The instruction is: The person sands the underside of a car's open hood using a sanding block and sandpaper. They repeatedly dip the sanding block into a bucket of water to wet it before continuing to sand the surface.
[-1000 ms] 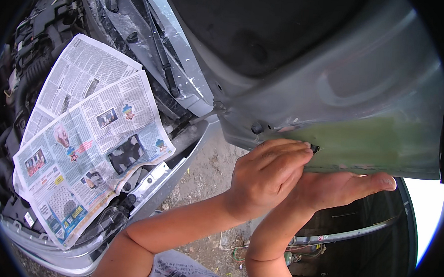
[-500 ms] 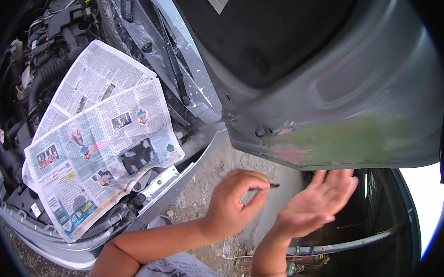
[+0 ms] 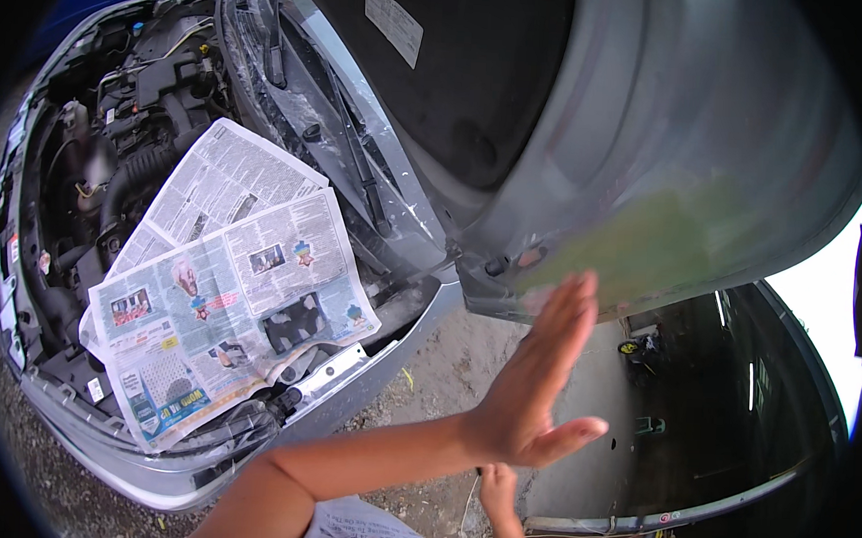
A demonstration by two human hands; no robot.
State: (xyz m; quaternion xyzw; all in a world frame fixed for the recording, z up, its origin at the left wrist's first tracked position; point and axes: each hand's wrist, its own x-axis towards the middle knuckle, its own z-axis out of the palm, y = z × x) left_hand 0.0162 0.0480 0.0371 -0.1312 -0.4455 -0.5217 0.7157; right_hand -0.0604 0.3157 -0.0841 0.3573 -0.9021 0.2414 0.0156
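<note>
My left hand [image 3: 537, 379] is raised in front of the raised panel's lower edge, fingers stretched out together and thumb apart, holding nothing. Whether it touches the panel I cannot tell. The grey raised panel [image 3: 648, 134], which looks like the car's hood, has a greenish patch [image 3: 644, 235] with a pinkish bit beside it. Lower down, near my body, my right hand [image 3: 500, 486] is closed. A small dark bit shows at its edge, too small to name.
Newspaper sheets [image 3: 248, 280] lie over part of the open engine bay [image 3: 140, 93] at left. A wiper arm [image 3: 358, 170] runs along the windshield base. At lower right, a dark opening [image 3: 714, 406] has a pale bar [image 3: 670, 518] across its front. Gravel ground [image 3: 416, 393] shows between.
My left hand has opened from a curled pinch and risen toward the panel. My right hand has dropped from the panel's lower edge and closed. The view has shifted.
</note>
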